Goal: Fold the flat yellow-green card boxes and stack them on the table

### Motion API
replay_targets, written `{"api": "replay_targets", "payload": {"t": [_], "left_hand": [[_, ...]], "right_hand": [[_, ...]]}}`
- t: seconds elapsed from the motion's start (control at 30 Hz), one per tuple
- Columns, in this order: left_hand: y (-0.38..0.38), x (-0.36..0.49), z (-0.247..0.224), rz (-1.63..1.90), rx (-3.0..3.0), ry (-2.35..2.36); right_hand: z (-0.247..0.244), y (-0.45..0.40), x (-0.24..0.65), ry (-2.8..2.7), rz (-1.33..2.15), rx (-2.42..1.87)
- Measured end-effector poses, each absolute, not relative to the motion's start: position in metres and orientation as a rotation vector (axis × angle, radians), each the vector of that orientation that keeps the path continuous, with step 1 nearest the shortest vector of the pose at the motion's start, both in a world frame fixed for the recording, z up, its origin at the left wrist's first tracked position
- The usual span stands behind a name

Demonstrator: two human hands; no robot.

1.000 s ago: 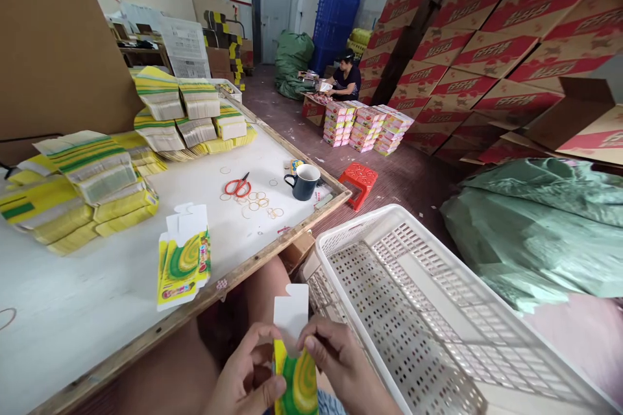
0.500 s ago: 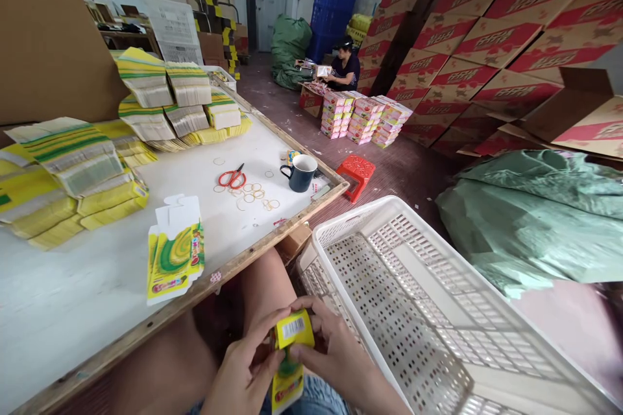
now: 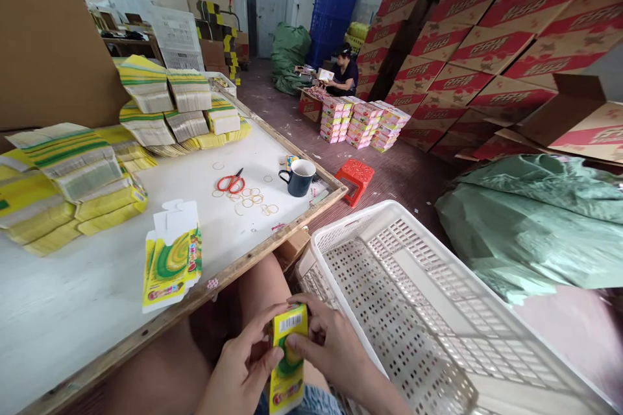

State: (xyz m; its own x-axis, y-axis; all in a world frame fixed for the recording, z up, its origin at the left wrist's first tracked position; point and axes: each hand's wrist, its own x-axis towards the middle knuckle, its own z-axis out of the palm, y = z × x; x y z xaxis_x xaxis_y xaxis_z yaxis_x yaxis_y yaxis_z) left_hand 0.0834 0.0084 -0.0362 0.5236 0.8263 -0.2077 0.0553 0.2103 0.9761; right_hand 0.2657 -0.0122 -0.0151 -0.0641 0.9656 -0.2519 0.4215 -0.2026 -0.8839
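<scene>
Between both hands, above my lap, is a small yellow and green carton (image 3: 288,373) with a barcode on its upper end. My left hand (image 3: 243,363) grips its left side, thumb against the edge. My right hand (image 3: 333,343) is closed round the right side, its thumb pressing on the front face just below the barcode. On the table to the left lie several flat unfolded cartons (image 3: 172,259) of the same print, overlapping. Bundles of flat cartons (image 3: 97,175) are stacked farther back on the table.
The white table (image 3: 102,285) has a wooden rim. On it are red-handled scissors (image 3: 231,184), rubber bands (image 3: 253,196) and a dark mug (image 3: 298,178). A white plastic crate (image 3: 389,311) stands at my right. Beyond are a red stool (image 3: 357,178), pink boxes (image 3: 363,120) and a seated person (image 3: 344,71).
The carton's barcode end, earlier bent as a raised flap, now lies flush with the front face. My right thumb has slid up slightly. The view has tilted a little.
</scene>
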Motion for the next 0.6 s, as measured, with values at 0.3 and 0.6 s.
{"api": "replay_targets", "payload": {"t": [0.3,0.6], "left_hand": [[0.010,0.085,-0.032,0.710,1.314,0.920],[0.005,0.095,-0.033,0.737,1.057,0.844]], "right_hand": [[-0.018,-0.014,0.257,-1.488,1.091,-1.725],[-0.015,-0.020,0.264,-1.493,0.947,-1.501]]}}
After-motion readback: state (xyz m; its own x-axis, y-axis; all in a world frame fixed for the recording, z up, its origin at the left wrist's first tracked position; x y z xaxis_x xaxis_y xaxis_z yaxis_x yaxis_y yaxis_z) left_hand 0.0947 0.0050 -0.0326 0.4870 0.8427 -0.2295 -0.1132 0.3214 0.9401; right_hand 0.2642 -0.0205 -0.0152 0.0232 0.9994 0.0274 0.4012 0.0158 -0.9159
